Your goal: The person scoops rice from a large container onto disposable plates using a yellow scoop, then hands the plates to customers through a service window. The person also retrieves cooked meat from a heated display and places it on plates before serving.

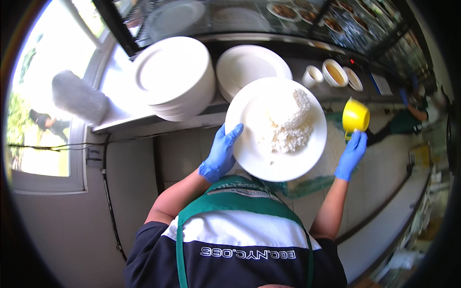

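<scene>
My left hand [223, 153], in a blue glove, grips the near left rim of a white plate [248, 108], thumb on top. On the plate sits white rice: a rounded mound [288, 108] beside looser, crumbled rice [290, 138], with a few stray grains toward the near rim. Out to the right, my gloved right hand [352, 154] holds a yellow cup [356, 115] by its handle, apart from the plate. The inside of the cup is hidden from view. Both hands are in front of my green apron [237, 199].
A tall stack of white plates [173, 72] and a second stack [254, 66] stand on the counter. Right of them are a small white cup [312, 75] and a bowl of brown liquid [335, 73]. A glass display case [237, 18] rises behind. Another person [410, 115] stands at far right.
</scene>
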A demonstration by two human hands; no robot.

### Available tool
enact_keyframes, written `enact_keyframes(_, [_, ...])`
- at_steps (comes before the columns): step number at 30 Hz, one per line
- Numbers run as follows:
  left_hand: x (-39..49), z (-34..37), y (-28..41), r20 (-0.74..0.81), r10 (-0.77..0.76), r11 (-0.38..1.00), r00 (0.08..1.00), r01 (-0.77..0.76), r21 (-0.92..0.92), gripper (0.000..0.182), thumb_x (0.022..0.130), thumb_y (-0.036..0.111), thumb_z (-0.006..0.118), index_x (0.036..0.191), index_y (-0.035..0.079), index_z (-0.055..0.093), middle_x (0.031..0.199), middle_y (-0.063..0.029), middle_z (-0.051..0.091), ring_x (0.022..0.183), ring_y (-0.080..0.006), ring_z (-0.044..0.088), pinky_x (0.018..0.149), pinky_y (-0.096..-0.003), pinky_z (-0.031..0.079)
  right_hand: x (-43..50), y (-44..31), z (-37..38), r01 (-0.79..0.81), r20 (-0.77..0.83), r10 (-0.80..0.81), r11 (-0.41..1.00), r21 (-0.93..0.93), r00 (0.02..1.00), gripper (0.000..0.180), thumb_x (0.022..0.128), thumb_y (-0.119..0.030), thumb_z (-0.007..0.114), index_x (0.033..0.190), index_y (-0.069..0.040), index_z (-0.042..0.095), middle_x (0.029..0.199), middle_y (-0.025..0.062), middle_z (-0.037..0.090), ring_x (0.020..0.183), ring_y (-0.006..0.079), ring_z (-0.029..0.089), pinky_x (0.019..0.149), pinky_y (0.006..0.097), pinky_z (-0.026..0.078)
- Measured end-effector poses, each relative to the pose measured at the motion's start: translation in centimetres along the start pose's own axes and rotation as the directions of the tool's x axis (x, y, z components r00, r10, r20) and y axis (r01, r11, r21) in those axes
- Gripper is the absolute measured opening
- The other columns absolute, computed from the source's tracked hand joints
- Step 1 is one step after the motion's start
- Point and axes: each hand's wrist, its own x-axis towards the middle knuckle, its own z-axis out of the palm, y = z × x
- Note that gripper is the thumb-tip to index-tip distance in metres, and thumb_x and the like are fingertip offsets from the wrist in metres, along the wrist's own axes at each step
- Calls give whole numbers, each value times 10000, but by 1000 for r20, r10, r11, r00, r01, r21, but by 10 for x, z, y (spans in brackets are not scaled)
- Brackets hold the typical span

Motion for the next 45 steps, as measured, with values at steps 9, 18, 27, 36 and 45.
enact_keyframes(9, [-104,-60,182,-506,575,818,644,-478,321,392,941,240,495,1227,-28,492,1131,-115,588,1002,-177,581,865,-329,490,-121,207,34,23,520,527,687,-726,672,220,794,-159,612,967,-41,544,926,238,615,902,407,589,768,468,463])
enact_keyframes(18, [-104,-249,350,-432,759,641,487,-672,370,384,961,209,426,1223,-70,447,1160,-194,550,1058,-267,569,929,-398,478,-134,207,33,-420,643,741,655,-629,192,130,711,-19,669,801,-39,577,721,128,601,586,223,614,472,371,525])
enact_keyframes(27, [-12,-349,446,-395,834,524,385,-777,350,365,963,177,427,1215,-83,466,1142,-196,573,1033,-284,578,908,-399,497,-147,224,40,367,775,615,694,-620,146,291,641,-127,746,902,-52,642,907,183,652,847,355,630,776,411,507])
enact_keyframes(36, [69,-367,466,-398,849,473,348,-835,281,405,935,105,428,1281,-92,352,1238,-252,485,1104,-361,532,930,-474,485,-167,210,20,186,722,541,729,-658,431,303,700,-247,684,897,-24,628,874,206,635,827,384,611,741,425,498])
enact_keyframes(45, [54,-354,514,-406,711,647,574,-760,59,442,936,153,401,1290,-106,343,1276,-257,446,1206,-357,444,994,-467,431,-169,202,47,-50,701,510,824,-564,499,347,792,-352,564,834,-14,629,878,224,621,829,398,595,749,447,472])
